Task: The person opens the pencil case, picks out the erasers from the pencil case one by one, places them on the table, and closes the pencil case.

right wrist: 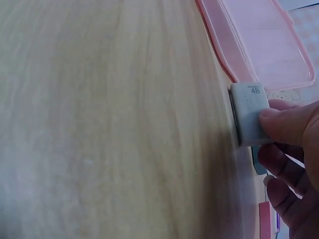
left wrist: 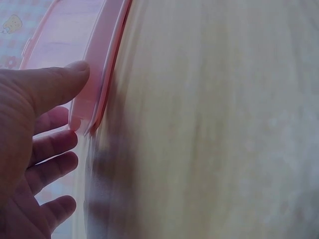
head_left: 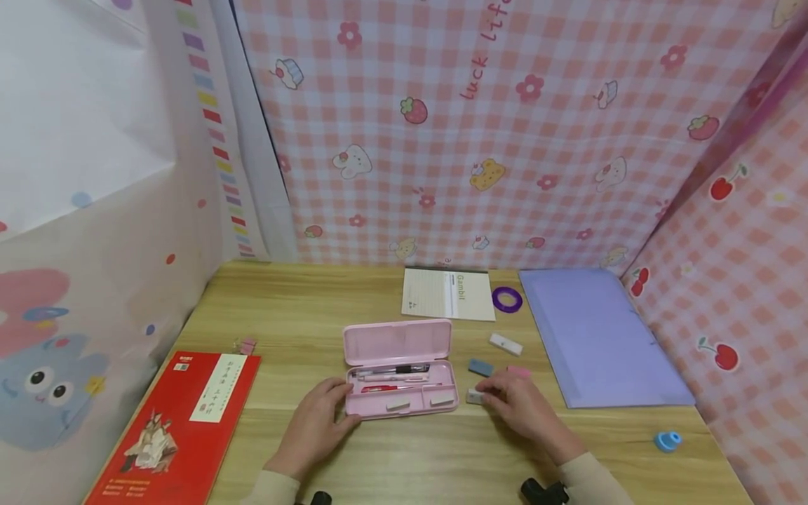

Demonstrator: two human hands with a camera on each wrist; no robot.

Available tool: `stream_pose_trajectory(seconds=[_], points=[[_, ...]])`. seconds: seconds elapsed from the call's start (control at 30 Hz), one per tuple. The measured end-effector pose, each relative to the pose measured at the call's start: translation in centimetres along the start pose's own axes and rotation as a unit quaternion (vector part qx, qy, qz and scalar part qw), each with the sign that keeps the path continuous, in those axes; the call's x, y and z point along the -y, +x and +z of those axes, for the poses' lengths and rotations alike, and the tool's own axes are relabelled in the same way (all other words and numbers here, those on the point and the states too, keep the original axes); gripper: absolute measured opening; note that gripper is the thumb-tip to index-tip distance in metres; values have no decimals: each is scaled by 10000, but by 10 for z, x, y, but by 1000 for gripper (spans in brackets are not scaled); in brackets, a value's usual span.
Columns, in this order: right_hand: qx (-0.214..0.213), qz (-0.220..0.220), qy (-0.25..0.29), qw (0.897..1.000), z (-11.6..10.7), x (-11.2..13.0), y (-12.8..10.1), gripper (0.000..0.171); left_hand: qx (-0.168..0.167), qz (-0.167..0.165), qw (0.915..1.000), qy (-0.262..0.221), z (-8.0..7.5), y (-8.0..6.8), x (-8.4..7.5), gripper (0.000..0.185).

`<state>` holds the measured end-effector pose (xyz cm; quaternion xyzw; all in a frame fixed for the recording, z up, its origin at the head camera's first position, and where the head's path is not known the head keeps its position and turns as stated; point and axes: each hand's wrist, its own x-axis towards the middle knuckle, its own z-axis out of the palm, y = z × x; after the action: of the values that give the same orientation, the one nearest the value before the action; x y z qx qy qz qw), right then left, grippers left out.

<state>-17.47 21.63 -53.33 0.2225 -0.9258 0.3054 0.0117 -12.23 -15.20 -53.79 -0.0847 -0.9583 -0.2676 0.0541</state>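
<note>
The open pink pencil case looks like smooth, slightly glossy plastic. The light table shows matt wood grain. The small white eraser seems matt rubber. Checked pink cloth hangs behind.

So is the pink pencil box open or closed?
Open. The pink pencil box has its lid tipped up behind the tray, and pens and two erasers lie inside. The left hand touches its left end.

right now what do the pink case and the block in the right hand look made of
Pink case: likely hard plastic, smooth and slightly glossy, with a thin moulded rim and hinged lid. Block pinched by the right hand: probably a rubber or vinyl eraser, matte greyish white, printed "4B".
</note>
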Motion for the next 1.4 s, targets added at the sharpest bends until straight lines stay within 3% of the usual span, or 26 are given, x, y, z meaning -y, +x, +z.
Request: stream_pose_trajectory(seconds=[0.17, 0.53, 1.27, 1.4], points=[[2, -79, -330, 9994, 4, 2, 3, 19, 11, -24, 10000, -5, -1, -1, -1, 58], [55, -28, -454, 9989, 13, 2, 5, 31, 138, -168, 9997, 100, -1, -1, -3, 58], [1, 44, -324, 9995, 10, 7, 4, 33, 11, 4, 9997, 241, 1, -2, -3, 56], [-155, -38, -244, 9996, 5, 19, 6, 35, -148, 256, 9992, 270, -1, -2, -5, 55]])
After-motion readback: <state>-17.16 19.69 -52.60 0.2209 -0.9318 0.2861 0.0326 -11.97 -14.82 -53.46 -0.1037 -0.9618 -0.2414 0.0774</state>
